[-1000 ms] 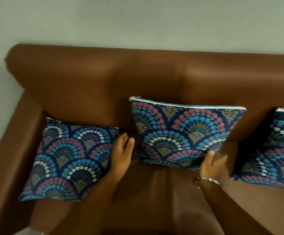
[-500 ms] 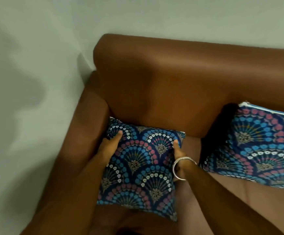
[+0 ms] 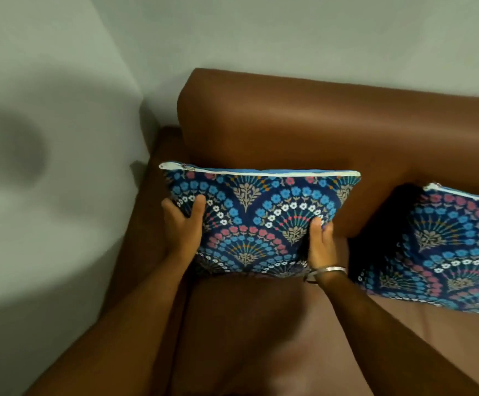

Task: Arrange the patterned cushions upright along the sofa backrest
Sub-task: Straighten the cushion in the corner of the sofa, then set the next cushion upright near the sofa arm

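Standing the end cushion [image 3: 261, 221] up against the sofa backrest [image 3: 332, 130] looks like the step in hand, and both hands are on it. The left hand [image 3: 182, 224] clasps the cushion's left edge, thumb pressed across the patterned front and the other fingers hidden behind; the right hand [image 3: 321, 244], with a metal bangle [image 3: 328, 271] at the wrist, clasps the right edge the same way. Each grip is closed on fabric, 1 per side, which probably keeps the soft body from sagging or twisting while it is set.

The cushion is upright, its white zip edge [image 3: 261, 172] on top and level, its lower edge down at the seat [image 3: 246, 310] just in front of the backrest. It sits at the backrest's left end, just beside the armrest [image 3: 146, 230], so the corner can brace it. Whether its back face already touches the backrest cannot be told, since the cushion itself hides that gap.

A 2nd cushion [image 3: 447, 247] leans against the backrest further right, apart from the held one, zip edge also uppermost, which suggests a matching row is intended. My judgement is that this cushion is nearly placed; what remains is a press backward and a careful release so it does not tip forward.
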{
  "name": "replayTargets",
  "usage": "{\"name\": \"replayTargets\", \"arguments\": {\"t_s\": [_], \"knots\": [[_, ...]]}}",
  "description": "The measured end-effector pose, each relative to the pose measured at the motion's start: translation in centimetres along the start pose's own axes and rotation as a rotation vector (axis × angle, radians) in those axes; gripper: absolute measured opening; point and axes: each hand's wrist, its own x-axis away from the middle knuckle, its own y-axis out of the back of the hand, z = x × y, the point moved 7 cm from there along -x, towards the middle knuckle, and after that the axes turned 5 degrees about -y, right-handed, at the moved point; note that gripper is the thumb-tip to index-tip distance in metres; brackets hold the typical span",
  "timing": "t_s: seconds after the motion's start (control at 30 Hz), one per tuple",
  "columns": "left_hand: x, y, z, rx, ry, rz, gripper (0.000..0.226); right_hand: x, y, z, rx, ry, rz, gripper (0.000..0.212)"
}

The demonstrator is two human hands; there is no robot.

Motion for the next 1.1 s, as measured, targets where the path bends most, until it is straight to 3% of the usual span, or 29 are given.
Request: {"name": "replayTargets", "arguments": {"t_s": [0.13, 0.2, 0.3, 0.33, 0.43, 0.47, 0.53, 0.6, 0.7, 0.77, 0.83, 0.9, 1.0, 1.1], "knots": [[-2.9, 0.2, -0.1, 0.078, 0.023, 0.021, 0.037, 0.8, 2.6, -3.9, 0.024, -0.012, 0.047, 0.042], [-3.1, 0.3, -0.5, 0.027, -0.036, 0.017, 0.025, 1.1, 2.1, -5.4, 0.026, -0.041, 0.16, 0.039], [-3.0, 3.0, 0.1, -0.004, -0.073, -0.088, 0.036, 1.3, -1.5, -5.9, 0.143, -0.082, 0.28, 0.044], [-3.3, 3.6, 0.6, -0.012, -0.074, -0.095, 0.046, 1.5, -3.0, -5.3, 0.172, -0.082, 0.314, 0.055], [-4.2, 3.4, 0.0, -0.057, -0.057, -0.037, 0.063, 0.9, -4.6, -5.8, 0.186, -0.138, 0.294, 0.116], [-4.1, 3.0, -0.6, -0.071, -0.035, -0.031, 0.063, 0.7, -4.0, -6.1, 0.173, -0.152, 0.306, 0.117], [-2.6, 2.6, -2.0, -0.08, -0.021, -0.074, 0.06, 1.7, -1.1, -4.9, 0.138, -0.124, 0.334, 0.09], [0.9, 2.7, -2.3, -0.053, -0.039, -0.154, 0.06, 3.2, 3.7, -4.6, 0.186, -0.061, 0.309, 0.084], [10.5, -0.4, -0.4, -0.086, 0.017, -0.165, 0.071, 5.2, 14.4, -6.6, 0.286, 0.018, 0.19, 0.115], [18.2, -6.4, 0.2, -0.113, 0.06, -0.03, 0.078, 6.4, 23.1, -9.5, 0.304, -0.005, 0.061, 0.114], [26.6, -15.2, -0.2, -0.038, 0.176, 0.145, 0.077, 6.9, 33.1, -12.1, 0.299, -0.042, -0.069, 0.101], [34.5, -24.9, -2.0, 0.009, 0.214, 0.329, 0.059, 6.4, 43.5, -14.8, 0.298, -0.097, -0.214, 0.085], [44.5, -39.3, -7.9, 0.034, 0.067, 0.633, 0.029, 3.5, 59.0, -17.7, 0.258, -0.142, -0.411, 0.095], [50.9, -53.3, -15.1, 0.063, -0.097, 0.9, 0.041, -2.1, 71.8, -20.1, 0.19, -0.105, -0.49, 0.091]]}}
